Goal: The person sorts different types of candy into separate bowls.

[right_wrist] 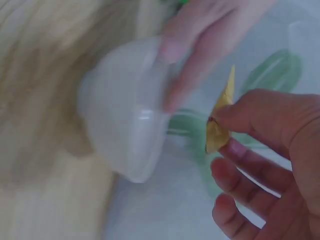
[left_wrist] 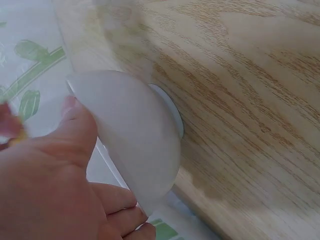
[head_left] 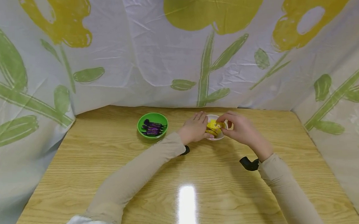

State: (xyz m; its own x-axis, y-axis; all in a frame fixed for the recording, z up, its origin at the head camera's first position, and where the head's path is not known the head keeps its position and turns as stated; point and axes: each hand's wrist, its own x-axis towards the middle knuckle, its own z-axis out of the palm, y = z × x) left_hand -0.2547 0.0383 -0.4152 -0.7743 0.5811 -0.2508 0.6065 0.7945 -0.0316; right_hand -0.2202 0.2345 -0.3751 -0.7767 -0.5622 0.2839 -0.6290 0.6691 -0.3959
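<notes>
My right hand point(head_left: 242, 128) pinches a yellow wrapped candy point(right_wrist: 218, 134) between thumb and fingertips, over the right side of a white bowl point(left_wrist: 132, 132). In the right wrist view its other fingers are loosely bent below the candy. More yellow wrapped candies point(head_left: 213, 132) lie inside the bowl. My left hand point(head_left: 195, 128) holds the bowl at its left side, thumb at the near rim and fingers at the far rim. To the left stands a green bowl point(head_left: 141, 131) with several purple wrapped candies point(head_left: 152, 127) in it.
Both bowls stand near the back edge of a wood-grain table point(head_left: 108, 153). A white curtain point(head_left: 152, 59) with yellow flowers and green leaves hangs behind and at the sides. Black wrist-worn parts point(head_left: 249, 163) show below the hands.
</notes>
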